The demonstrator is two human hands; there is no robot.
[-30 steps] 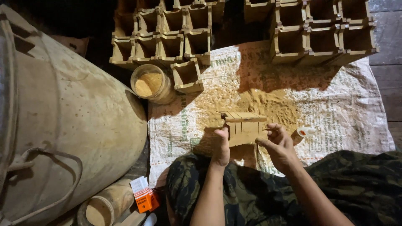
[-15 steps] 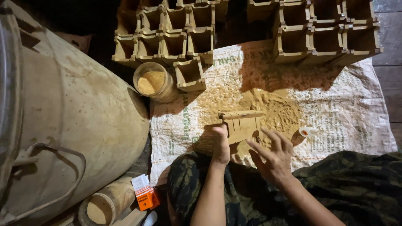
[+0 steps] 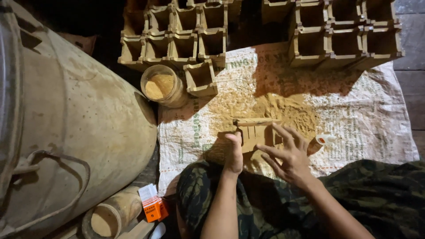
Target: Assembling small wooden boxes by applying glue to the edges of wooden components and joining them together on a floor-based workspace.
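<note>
The small wooden box [image 3: 258,132] lies on the woven sack [image 3: 363,119], against the near edge of the sawdust pile [image 3: 283,110]; the left hand [image 3: 233,152] grips the box's left end, while the right hand [image 3: 287,155] hovers just right of the box with fingers spread wide, holding nothing. A jar of sawdust [image 3: 161,86] stands beyond and left of the box; rows of open wooden boxes [image 3: 177,40] stand farther beyond it.

Woven sack [image 3: 367,128] on plank floor [image 3: 409,48]

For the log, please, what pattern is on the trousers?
Green-and-brown camouflage trousers, in the head view.
</note>
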